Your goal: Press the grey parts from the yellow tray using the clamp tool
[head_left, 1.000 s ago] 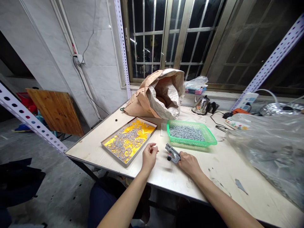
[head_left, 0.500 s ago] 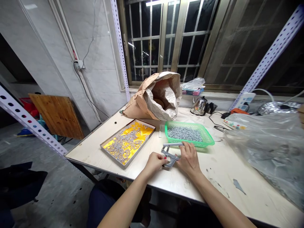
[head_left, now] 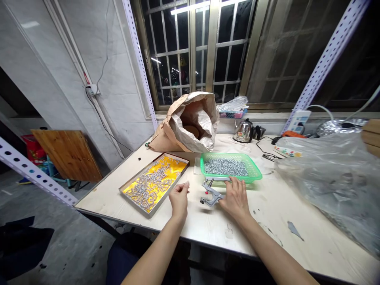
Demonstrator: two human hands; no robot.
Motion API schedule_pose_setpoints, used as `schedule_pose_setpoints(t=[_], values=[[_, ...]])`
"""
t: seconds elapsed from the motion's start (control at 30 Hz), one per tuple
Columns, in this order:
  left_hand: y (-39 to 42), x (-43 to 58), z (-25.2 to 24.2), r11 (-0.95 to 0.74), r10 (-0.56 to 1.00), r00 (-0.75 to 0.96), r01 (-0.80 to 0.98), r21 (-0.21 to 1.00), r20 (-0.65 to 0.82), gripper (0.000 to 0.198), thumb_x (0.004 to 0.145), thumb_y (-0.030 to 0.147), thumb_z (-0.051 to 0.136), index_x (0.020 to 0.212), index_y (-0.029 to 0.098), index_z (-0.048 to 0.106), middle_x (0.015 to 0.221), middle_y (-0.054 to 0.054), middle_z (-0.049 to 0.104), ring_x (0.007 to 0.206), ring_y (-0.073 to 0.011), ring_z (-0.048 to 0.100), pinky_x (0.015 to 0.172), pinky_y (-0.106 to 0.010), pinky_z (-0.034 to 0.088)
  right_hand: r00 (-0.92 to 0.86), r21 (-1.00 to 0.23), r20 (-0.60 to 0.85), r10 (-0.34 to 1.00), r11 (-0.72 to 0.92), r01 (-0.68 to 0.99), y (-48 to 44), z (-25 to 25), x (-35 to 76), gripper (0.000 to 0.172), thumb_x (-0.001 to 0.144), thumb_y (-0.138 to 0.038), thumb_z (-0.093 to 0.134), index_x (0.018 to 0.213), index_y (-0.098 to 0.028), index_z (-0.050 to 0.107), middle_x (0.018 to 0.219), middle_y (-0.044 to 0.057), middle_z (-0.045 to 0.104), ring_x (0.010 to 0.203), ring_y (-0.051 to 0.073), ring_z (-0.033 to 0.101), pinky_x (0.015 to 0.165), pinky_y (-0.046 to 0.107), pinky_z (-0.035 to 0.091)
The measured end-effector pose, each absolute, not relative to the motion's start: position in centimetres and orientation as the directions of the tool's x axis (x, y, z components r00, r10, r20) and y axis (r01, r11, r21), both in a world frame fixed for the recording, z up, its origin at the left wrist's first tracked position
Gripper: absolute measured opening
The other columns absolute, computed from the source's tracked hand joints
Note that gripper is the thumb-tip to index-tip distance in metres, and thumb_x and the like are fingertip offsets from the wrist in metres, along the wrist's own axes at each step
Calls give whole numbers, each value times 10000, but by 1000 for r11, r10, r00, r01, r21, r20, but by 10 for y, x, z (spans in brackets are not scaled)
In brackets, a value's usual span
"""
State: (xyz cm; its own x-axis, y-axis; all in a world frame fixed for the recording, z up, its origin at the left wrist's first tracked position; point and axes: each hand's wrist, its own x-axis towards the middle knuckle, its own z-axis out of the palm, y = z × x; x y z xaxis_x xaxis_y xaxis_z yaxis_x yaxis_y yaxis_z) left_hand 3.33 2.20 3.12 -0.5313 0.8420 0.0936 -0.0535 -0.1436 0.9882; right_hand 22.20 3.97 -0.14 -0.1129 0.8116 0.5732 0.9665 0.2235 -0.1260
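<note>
While the head camera looks forward and down over a pale, stained tabletop (head_left: 204, 227), both bare hands are in view above its near part. The right hand (head_left: 236, 198) is closed around the handles of a grey metal plier-like tool (head_left: 215, 192) with a dark spring and a small red part, fingers over the upper handle; the tool's head points left, toward the other hand, just in front of a green perforated plastic basket (head_left: 255, 171). That basket holds many small grey metal cylinders (head_left: 225, 167). The left hand (head_left: 179, 200) is apart from the tool, its thumb and fingertips narrowed near each other; whether they meet or pinch something small, I cannot tell. It is close beside the right edge of a shallow rectangular tray (head_left: 157, 204), lined in bright yellow, where slim silver metal pieces (head_left: 148, 188) lie scattered. Behind the tray, a large brown paper sack (head_left: 166, 138) lies on its side, mouth gaping. A shiny metal kettle (head_left: 244, 132) stands behind the basket, and a big clear plastic bag (head_left: 335, 178) spreads across the table's right side.
</note>
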Motion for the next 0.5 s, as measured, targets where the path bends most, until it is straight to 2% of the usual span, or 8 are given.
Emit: schedule_pose_setpoints(t=[0.07,0.13,0.2,0.3,0.4,0.5], values=[[45,38,47,-220,833,-511,42,975,210,266,668,393,680,635,129,670,591,-21,618,561,-125,528,577,-244,420,-157,-110,553,818,258,960,40,-3,223,464,629,-275,544,1056,-94,565,1247,188,508,1220,326,391,1099,506,177],[76,52,65,-294,858,-391,156,943,333,262,701,369,676,772,118,711,721,-56,675,646,-140,573,635,-247,445,-205,-100,544,813,305,947,39,-3,220,443,666,-313,547,1056,-103,570,1239,185,522,1220,325,396,1098,509,181],[109,66,78,-303,898,-253,236,923,359,356,694,341,705,955,100,701,873,-93,697,712,-148,602,684,-247,458,-232,-97,542,808,335,937,37,-2,216,433,678,-324,555,1052,-105,575,1236,187,530,1216,325,405,1097,507,189],[148,68,81,-184,943,-165,468,864,290,329,762,329,649,996,102,691,906,-107,707,796,-172,632,750,-256,461,-262,-88,536,802,362,928,35,-1,214,412,671,-300,563,1037,-112,586,1232,180,541,1205,318,422,1097,496,201],[168,37,68,18,942,-251,700,714,223,252,847,278,515,938,126,695,956,-127,703,901,-215,638,794,-288,450,-272,-75,537,798,367,927,37,-2,217,382,676,-307,568,1011,-125,595,1211,174,558,1189,317,438,1091,504,214],[181,-12,55,181,920,-357,754,632,162,238,829,195,495,942,81,670,1014,-212,670,972,-309,623,785,-362,446,-257,-80,546,797,355,932,40,-6,218,382,678,-327,582,1002,-125,603,1200,175,565,1184,322,440,1085,506,229]])
